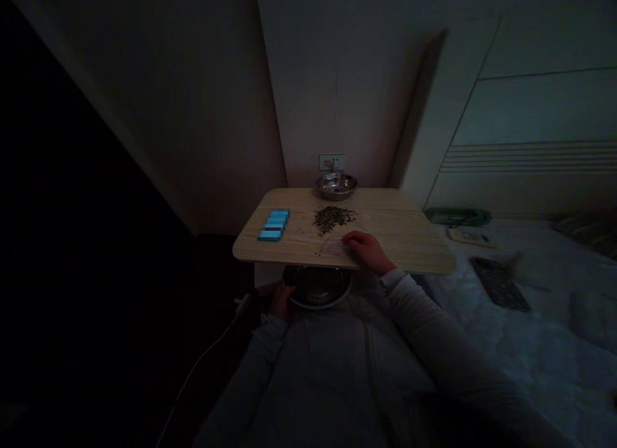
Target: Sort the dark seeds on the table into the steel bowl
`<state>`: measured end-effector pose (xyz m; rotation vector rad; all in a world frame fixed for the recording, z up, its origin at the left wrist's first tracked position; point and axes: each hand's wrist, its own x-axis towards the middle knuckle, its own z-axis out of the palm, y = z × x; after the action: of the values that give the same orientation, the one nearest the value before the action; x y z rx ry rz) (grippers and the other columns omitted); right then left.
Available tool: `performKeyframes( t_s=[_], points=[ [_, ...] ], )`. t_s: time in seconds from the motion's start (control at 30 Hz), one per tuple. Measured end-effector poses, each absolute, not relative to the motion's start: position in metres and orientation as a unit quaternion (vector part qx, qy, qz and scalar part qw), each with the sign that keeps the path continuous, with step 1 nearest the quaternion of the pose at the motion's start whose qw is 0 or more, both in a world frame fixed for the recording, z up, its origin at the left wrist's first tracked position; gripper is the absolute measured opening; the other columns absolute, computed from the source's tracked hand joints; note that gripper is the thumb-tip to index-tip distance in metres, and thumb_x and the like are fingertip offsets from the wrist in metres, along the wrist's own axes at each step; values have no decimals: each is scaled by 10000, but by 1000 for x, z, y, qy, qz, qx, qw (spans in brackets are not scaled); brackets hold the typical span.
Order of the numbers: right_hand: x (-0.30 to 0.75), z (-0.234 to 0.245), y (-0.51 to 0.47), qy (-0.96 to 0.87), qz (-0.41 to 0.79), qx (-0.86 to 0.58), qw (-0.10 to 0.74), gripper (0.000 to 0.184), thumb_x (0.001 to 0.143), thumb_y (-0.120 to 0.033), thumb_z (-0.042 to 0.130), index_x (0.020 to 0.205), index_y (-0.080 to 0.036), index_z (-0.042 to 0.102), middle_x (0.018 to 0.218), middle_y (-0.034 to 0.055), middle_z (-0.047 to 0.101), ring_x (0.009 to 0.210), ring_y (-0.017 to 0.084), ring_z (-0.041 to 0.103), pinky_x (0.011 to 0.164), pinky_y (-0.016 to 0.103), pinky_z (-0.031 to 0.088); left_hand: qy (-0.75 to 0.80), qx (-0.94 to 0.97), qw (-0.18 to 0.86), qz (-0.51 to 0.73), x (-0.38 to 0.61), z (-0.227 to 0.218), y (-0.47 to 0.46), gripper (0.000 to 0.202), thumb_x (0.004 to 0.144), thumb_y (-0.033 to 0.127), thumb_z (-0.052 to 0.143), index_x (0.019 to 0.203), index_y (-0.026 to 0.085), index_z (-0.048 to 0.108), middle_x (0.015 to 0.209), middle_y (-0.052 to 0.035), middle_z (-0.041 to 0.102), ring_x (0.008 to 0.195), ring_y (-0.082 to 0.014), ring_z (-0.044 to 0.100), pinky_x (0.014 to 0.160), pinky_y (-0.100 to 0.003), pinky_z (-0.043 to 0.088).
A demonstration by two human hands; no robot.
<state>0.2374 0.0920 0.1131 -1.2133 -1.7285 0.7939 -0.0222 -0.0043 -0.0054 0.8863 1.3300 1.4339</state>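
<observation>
My right hand [365,247] rests low over the front part of the wooden tabletop [409,232]. Its fingers are closed at the edge of a thin, see-through half-round piece [331,245], which lies against the wood. Just beyond that piece is a loose heap of small dark green bits [332,219], too small and dim to name. Below the front edge, my left hand [282,301] grips the left rim of a wide metal bowl [319,294] at my lap. The bowl's inside is dark, and the tabletop hides part of its far rim.
A shallow steel bowl [336,186] stands at the back edge under a wall socket [331,162]. A phone with a lit, blurred screen [274,225] lies on the left. At right is a bed [511,345] with a dark flat item [499,283]. A white cable [207,351] hangs at left.
</observation>
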Motion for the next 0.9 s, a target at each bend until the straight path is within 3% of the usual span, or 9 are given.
performKeyframes(
  t_s=[0.1, 0.4, 0.57, 0.83, 0.9],
  points=[
    [238, 111, 93, -693, 319, -486, 427, 200, 731, -211, 539, 740, -212, 739, 838, 32, 755, 836, 197, 666, 878, 347, 502, 544, 365, 480, 584, -24, -7, -3, 179, 490, 200, 725, 653, 243, 665, 813, -55, 702, 1041, -322, 612, 938, -412, 438],
    [239, 110, 94, -693, 322, -487, 423, 202, 728, -216, 539, 751, -211, 739, 832, 30, 755, 824, 193, 665, 861, 335, 505, 538, 275, 515, 608, -6, -6, -1, 256, 510, 368, 704, 722, 226, 678, 773, -37, 706, 927, -297, 640, 834, -394, 464],
    [238, 112, 92, -693, 316, -485, 430, 188, 726, -213, 550, 735, -213, 738, 824, 28, 757, 821, 191, 663, 862, 333, 503, 550, 275, 506, 605, -5, 1, -4, 187, 503, 346, 694, 643, 230, 649, 781, -50, 714, 876, -281, 640, 823, -397, 478],
    [237, 112, 92, -690, 322, -482, 435, 179, 722, -206, 548, 714, -211, 727, 798, 23, 748, 802, 186, 656, 853, 330, 505, 570, 358, 462, 578, -18, 7, -7, 164, 445, 186, 723, 582, 241, 652, 813, -67, 716, 990, -311, 633, 928, -419, 467],
    [237, 113, 91, -689, 319, -485, 435, 181, 724, -207, 545, 717, -212, 726, 803, 24, 749, 808, 187, 657, 854, 329, 503, 571, 342, 460, 587, -17, 4, -6, 145, 464, 211, 719, 587, 240, 647, 807, -64, 717, 1000, -311, 636, 929, -422, 469]
  ],
)
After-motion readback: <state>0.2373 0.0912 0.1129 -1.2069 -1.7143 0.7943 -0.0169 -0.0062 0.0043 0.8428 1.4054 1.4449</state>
